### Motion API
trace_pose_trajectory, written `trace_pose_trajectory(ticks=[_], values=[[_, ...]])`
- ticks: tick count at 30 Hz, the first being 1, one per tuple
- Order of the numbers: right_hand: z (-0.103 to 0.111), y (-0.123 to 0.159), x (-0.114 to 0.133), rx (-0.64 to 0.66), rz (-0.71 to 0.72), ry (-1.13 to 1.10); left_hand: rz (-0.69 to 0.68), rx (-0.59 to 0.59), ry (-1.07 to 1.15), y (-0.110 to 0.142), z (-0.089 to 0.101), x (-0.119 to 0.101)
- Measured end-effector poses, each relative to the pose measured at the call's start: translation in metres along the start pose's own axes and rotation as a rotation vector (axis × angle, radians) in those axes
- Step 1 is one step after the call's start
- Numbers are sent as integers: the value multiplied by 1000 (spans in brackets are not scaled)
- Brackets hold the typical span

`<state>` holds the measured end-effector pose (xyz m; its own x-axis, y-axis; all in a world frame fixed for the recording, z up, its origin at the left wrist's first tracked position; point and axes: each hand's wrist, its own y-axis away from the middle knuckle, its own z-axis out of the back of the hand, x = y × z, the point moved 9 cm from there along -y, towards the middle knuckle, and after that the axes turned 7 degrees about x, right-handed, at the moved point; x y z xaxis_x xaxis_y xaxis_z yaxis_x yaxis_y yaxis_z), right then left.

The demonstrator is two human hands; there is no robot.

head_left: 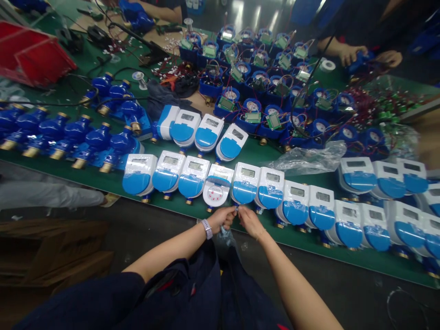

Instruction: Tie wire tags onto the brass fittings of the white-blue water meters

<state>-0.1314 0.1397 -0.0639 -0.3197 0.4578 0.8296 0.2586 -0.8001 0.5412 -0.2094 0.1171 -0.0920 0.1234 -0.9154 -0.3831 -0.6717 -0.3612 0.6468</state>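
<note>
My left hand (222, 220) and my right hand (250, 222) meet at the table's front edge, fingertips pinched together at the near end of a water meter (244, 184) with a white body and blue lid. What sits between the fingertips is too small to make out. Crumpled clear plastic (226, 237) hangs from beneath my left hand, its curled fingers closed around it. Just left stands a water meter with its lid raised (215, 194), its round dial showing. On the right is another closed water meter (271, 187).
Rows of white-and-blue meters (321, 206) run along the green table (165, 211). Blue meter bodies (74, 133) lie left, opened units with wiring (254, 105) behind. A red bin (32, 55) is far left. Across the table, a co-worker's hands (367, 57) hold a blue part.
</note>
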Motion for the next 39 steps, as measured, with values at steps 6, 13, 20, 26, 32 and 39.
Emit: trace_pose_trajectory(ticks=[6,13,20,26,32,39], values=[[6,-1,16,-6,104,250,170,179,220,0,-10,1],[5,-5,-10,-144,-33,8,-246,-192,-75,2,2,-20],[-4,2,-15,-227,-115,-301,-368,-341,-330,24,-1,-31],[-1,20,20,-186,14,-282,-236,-118,-215,46,-21,-11],[-25,35,50,-111,85,-315,-284,-87,-376,75,-19,-25],[-58,54,74,-404,111,-327,-306,-59,-286,114,18,-37]])
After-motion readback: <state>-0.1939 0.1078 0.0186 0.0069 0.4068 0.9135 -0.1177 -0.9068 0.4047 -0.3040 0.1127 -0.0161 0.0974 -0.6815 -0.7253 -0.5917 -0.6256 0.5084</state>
